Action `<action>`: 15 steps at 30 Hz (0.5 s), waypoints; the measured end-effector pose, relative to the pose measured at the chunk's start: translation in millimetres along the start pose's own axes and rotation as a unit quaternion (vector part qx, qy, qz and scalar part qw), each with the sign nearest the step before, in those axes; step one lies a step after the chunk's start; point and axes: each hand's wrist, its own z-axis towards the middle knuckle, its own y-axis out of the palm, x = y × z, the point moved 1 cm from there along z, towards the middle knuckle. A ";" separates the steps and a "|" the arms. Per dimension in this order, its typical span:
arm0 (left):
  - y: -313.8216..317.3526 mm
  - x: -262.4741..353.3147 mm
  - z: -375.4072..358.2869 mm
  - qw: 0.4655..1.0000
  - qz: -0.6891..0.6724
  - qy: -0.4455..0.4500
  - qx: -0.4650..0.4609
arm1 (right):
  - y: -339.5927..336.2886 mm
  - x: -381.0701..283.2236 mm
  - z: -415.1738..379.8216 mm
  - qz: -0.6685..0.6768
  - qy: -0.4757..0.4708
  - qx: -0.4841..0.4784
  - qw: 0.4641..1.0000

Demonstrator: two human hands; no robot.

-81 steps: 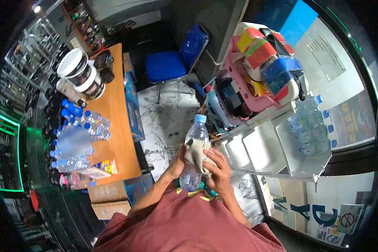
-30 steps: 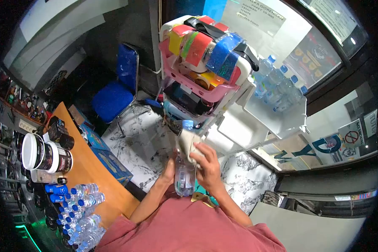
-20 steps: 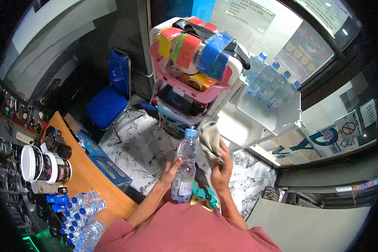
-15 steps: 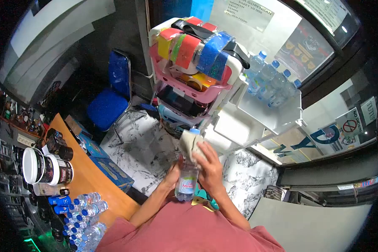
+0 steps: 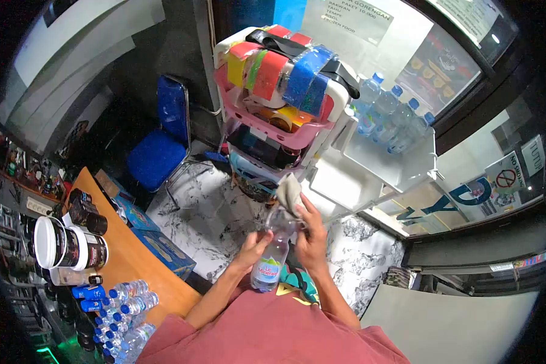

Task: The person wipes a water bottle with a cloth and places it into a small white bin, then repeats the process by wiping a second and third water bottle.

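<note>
I hold a clear plastic water bottle [image 5: 269,258] upright in front of my chest. My left hand [image 5: 253,247] grips its lower body near the label. A grey cloth [image 5: 289,192] covers the bottle's cap and neck, and my right hand [image 5: 310,233] presses that cloth against the top of the bottle. The cap itself is hidden under the cloth.
A white shelf rack [image 5: 400,173] ahead holds several water bottles [image 5: 385,118] on its top tier. A pink basket [image 5: 273,124] with rolls of coloured tape stands beside it. To the left are an orange table [image 5: 127,258] with bottles and tubs, and a blue chair [image 5: 158,148].
The view swung from the table toward the rack. My right hand lifted the cloth off the bottle, put it back, and now rubs it over the cap and neck.
</note>
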 end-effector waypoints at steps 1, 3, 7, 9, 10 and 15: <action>-3.0 -7.6 4.7 0.999 0.028 0.022 0.006 | 3.5 -2.0 0.9 -0.046 -0.007 -0.018 0.999; -6.0 -11.9 8.1 1.000 -0.014 0.016 0.013 | 4.1 -3.2 -7.3 -0.072 -0.053 -0.036 0.995; -5.9 2.7 10.1 0.995 -0.085 -0.027 0.036 | 4.6 8.8 -41.0 -0.017 -0.077 -0.066 0.995; -3.3 17.7 9.0 0.987 -0.118 -0.105 0.024 | 1.5 19.4 -46.2 0.065 -0.042 -0.073 0.994; -3.3 19.0 10.1 0.987 -0.117 -0.106 0.022 | -2.0 24.1 -47.4 0.091 0.004 -0.042 0.995; -4.7 4.9 15.2 0.996 -0.066 -0.062 -0.007 | -3.4 18.8 -10.1 0.045 -0.003 0.081 0.996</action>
